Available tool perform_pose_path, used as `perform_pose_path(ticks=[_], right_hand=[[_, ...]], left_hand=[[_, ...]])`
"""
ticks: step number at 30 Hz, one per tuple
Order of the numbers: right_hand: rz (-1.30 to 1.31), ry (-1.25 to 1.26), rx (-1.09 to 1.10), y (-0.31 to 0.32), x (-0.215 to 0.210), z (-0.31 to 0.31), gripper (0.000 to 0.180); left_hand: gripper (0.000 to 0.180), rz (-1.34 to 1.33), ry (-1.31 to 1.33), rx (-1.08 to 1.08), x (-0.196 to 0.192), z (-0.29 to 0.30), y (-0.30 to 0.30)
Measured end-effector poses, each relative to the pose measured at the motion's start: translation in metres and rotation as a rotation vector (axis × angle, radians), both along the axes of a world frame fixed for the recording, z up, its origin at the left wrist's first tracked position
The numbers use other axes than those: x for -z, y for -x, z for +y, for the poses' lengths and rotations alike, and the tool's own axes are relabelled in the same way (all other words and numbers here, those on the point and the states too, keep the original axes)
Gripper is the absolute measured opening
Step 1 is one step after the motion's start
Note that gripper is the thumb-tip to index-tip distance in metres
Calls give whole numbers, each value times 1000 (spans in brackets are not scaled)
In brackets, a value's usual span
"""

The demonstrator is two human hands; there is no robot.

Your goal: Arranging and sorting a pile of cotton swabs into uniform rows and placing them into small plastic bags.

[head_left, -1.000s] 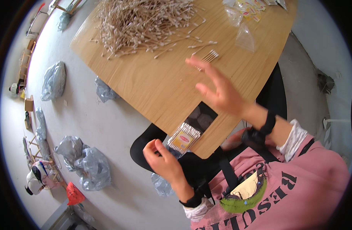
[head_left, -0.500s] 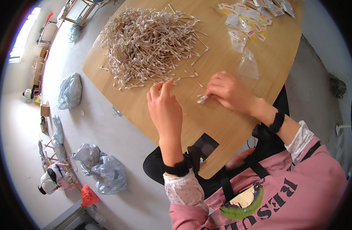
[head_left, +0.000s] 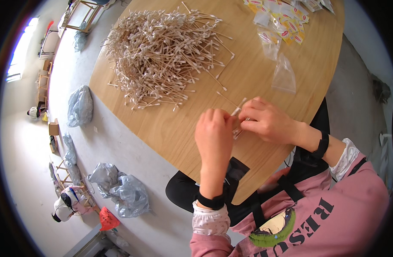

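Head view: the right hand (head_left: 267, 120), centre-right of the frame, has its fingers closed on a small cluster of cotton swabs (head_left: 236, 112) above the counter (head_left: 175, 132). The left hand (head_left: 214, 132) meets it from the left, fingers curled at the same swabs; whether it grips any cannot be told. A large swab pile (head_left: 162, 58) occupies the upper left of the counter. Clear bags (head_left: 284, 76) and yellow-and-white packets (head_left: 290, 28) lie at upper right.
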State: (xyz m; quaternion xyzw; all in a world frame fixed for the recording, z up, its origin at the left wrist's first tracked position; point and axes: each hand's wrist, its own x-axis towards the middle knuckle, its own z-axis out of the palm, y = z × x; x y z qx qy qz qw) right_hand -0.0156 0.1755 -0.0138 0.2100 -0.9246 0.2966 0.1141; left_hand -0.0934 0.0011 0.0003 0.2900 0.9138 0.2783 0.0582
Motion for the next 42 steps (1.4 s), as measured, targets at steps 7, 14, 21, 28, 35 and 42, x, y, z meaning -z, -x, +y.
perform_pose_path(ticks=[7, 14, 21, 28, 35, 42], right_hand=[[-27, 59, 84, -4, 5, 4, 13], [10, 42, 130, -13, 11, 4, 13], [20, 73, 151, -14, 9, 7, 12], [44, 78, 92, -19, 11, 18, 11], [-18, 82, 132, -6, 1, 19, 40], [-196, 142, 13, 5, 13, 16, 61]], left_hand=[[21, -134, -2, -25, -21, 3, 11], [45, 177, 29, 165, 3, 24, 59], [43, 198, -13, 183, 7, 31, 45], [36, 2, -12, 216, -9, 0, -3], [30, -140, -147, 68, -13, -3, -27], [48, -111, -132, -17, -7, -1, -55]])
